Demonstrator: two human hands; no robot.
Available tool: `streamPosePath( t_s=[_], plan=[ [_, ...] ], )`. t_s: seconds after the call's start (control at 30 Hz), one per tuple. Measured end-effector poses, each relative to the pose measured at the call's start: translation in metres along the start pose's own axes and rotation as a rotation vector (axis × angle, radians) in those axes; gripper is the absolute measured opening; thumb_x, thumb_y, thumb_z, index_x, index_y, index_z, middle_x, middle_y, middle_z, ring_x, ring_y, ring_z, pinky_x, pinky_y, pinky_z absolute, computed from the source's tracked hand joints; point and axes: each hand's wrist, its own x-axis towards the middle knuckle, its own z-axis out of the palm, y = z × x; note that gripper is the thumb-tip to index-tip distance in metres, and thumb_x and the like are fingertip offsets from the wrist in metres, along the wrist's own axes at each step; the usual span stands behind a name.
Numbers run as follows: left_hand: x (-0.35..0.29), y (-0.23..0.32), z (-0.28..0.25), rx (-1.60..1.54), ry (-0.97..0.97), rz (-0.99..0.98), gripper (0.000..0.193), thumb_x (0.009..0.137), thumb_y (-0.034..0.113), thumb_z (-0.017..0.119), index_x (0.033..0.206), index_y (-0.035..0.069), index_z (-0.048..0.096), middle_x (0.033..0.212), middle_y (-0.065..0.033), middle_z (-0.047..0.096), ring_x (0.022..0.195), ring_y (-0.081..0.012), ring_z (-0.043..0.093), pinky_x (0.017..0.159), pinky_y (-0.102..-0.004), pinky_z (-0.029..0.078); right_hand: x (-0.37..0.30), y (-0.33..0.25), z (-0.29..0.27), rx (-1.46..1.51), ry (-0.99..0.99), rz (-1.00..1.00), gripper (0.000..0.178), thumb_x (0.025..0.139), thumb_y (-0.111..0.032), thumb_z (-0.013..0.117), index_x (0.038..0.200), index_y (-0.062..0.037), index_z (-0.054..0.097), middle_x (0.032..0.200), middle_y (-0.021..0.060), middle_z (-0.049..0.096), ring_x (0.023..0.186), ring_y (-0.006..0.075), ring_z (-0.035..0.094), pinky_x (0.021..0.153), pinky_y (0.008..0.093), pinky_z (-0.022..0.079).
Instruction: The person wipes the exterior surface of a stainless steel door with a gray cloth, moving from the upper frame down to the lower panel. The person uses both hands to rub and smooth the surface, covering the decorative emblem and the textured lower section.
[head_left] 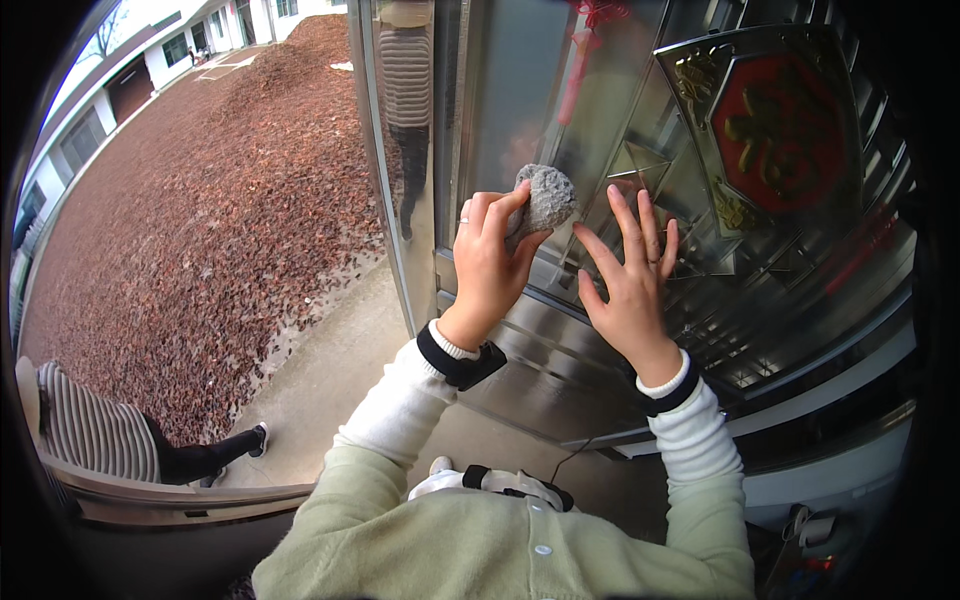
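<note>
First: A metal-and-glass door (510, 110) fills your view from twelve to three o'clock, directly before your hands. One red plaque (785, 135) sits on it at two. At eight, one person (100, 425) wears a striped top; another striped figure shows in the narrow shiny panel (403, 225) at eleven, possibly a reflection.

Second: And your hands?

First: Two. At twelve, your left hand (490, 240) is curled, thumb and fingers pinching one grey wad (550, 196), which is at one o'clock; its material is unclear. At three, your right hand (635, 285) is wide open and holds nothing. Whether its fingertips touch the door, I can't tell.

Second: Edges and room?

First: The door's left edge runs beside the panel. Bare concrete floor (330, 365) opens at eight, bordered by one reddish-brown heap (230, 220) at ten.
</note>
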Motion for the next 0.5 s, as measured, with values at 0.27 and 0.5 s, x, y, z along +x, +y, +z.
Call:
streamPosePath(
  t_s=[0.27,0.5],
  plan=[
    [0.052,-0.070,-0.059,-0.030,0.352,-0.145,0.061,0.092,0.006,0.076,0.148,0.003,0.051,0.118,-0.0165,0.058,0.107,-0.0323,0.063,0.095,-0.0393,0.051,0.000,0.002,0.003,-0.013,-0.025,0.010,0.052,0.084,-0.012,0.074,0.134,-0.0190,0.070,0.170,0.0110,0.035,0.161,0.0377,0.018,0.126,0.0640,0.005],
    [0.092,-0.106,-0.081,0.173,0.297,0.079,0.056,0.087,0.007,0.082,0.140,0.009,0.065,0.112,-0.0114,0.064,0.098,-0.0284,0.068,0.085,-0.0374,0.056,0.001,0.001,0.003,-0.040,-0.044,0.027,0.049,0.084,-0.013,0.075,0.132,-0.0191,0.072,0.169,0.0100,0.035,0.161,0.0384,0.019,0.126,0.0649,0.006]
  ],
)
